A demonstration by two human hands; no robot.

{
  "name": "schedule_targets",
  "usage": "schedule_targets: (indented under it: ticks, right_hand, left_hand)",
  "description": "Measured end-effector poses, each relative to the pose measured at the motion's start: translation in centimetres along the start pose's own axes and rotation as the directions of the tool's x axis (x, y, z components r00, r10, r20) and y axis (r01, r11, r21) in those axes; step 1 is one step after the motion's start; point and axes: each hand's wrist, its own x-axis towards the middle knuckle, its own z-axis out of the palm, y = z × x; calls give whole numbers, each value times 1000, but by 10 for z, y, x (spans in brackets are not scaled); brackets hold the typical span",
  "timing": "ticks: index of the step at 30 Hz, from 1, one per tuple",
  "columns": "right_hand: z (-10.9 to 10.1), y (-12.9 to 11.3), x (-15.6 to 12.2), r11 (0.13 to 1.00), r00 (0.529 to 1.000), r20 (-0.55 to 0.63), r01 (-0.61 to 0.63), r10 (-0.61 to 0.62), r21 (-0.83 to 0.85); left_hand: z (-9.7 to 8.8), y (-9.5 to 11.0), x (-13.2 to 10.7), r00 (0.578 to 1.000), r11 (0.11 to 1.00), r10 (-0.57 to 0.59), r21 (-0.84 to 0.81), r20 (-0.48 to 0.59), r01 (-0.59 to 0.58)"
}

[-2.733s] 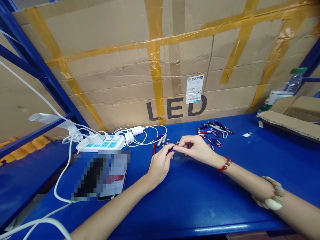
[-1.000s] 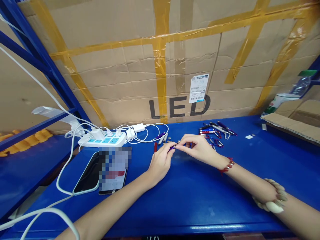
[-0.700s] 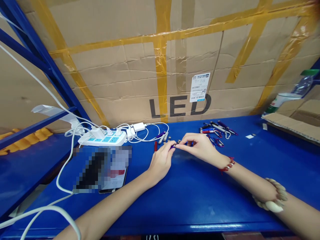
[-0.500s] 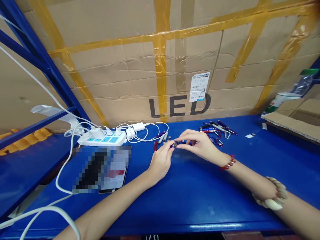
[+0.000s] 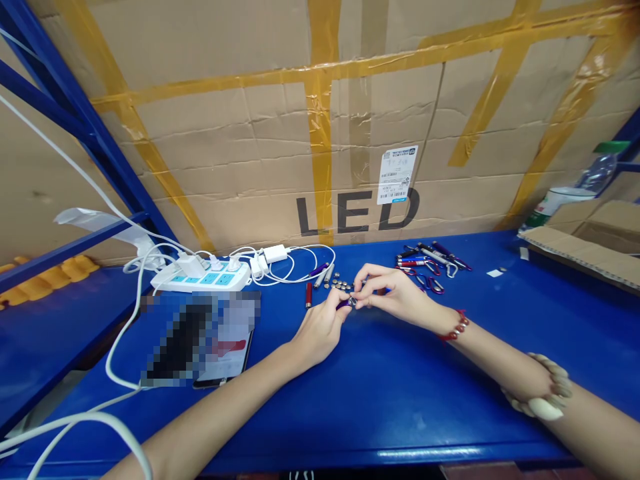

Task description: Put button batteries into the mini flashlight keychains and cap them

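Cardboard (image 5: 280, 147) printed LED. In front: left hand (image 5: 323, 327), fingers pinched; right hand (image 5: 400, 297), fingertips nearly together, grip unclear. On cardboard: white label (image 5: 397, 175), print unreadably small. Before cardboard: purple tube (image 5: 344, 304) between left fingers, end at right fingertips.

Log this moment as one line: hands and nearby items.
left hand: holds purple tube | right hand: at tube's silvery end | nearby: red tube, small metal discs | left side: power strip
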Motion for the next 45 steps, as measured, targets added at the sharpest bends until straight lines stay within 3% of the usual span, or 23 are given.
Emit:
schedule_targets:
  ticks: [6, 15, 34, 45]
  right_hand:
    - [-1, 0, -1, 1000, 1000, -10, -1, 1, -26]
    - [-1, 2, -2, 990, 993, 24, -112, 115, -91]
    - [4, 9, -2, 983, 985, -56, -165, 161, -80]
    - [3, 11, 0, 979, 979, -58, -199, 196, -38]
  left_hand:
    - [-1, 0, -2, 999, 999, 32, -12, 5, -32]
    - [0, 0, -1, 991, 991, 127, 50, -40, -125]
    - [6, -6, 2, 953, 979, 202, 78, -226, -188]
    - [6, -2, 3, 980, 994, 98, -28, -172, -104]
